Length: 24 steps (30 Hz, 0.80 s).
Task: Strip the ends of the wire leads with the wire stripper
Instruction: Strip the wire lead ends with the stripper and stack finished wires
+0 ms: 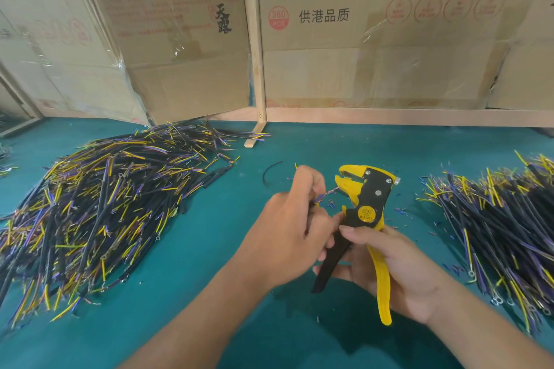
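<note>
Right grip (386, 266) holds wire stripper (364, 213) upright, jaws pointing left.

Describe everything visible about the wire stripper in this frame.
The wire stripper is a yellow and black hand tool with a round yellow label at its pivot. Its yellow head, jaws parted, points up and left; one black and one yellow handle spread downward. The right hand grips the handles above the teal table. The left hand feeds a wire lead toward the jaws.
</note>
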{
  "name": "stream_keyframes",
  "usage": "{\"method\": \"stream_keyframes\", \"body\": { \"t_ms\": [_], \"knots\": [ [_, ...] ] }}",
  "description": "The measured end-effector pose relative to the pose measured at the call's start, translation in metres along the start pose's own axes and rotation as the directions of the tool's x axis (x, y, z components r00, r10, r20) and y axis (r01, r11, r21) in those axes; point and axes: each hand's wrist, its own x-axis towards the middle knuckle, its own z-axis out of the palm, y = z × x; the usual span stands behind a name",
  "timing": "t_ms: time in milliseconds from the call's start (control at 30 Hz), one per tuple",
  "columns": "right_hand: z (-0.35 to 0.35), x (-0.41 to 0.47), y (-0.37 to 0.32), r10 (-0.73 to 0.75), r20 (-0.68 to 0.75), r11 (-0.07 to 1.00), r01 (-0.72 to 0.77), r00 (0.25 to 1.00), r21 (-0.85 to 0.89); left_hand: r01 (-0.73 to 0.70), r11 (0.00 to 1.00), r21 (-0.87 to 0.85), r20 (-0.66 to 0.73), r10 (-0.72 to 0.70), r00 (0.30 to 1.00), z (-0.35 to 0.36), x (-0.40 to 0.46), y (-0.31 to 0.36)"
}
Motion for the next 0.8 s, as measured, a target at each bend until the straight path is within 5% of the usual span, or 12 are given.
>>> {"method": "stream_keyframes", "body": {
  "t_ms": [800],
  "knots": [
    [-0.0005,-0.0005,0.0026,0.034,-0.007,0.999,-0.034,0.999,0.008,-0.047,0.996,0.076,-0.028,0.049,0.998,-0.0003,-0.0018,-0.0036]
  ]
}}
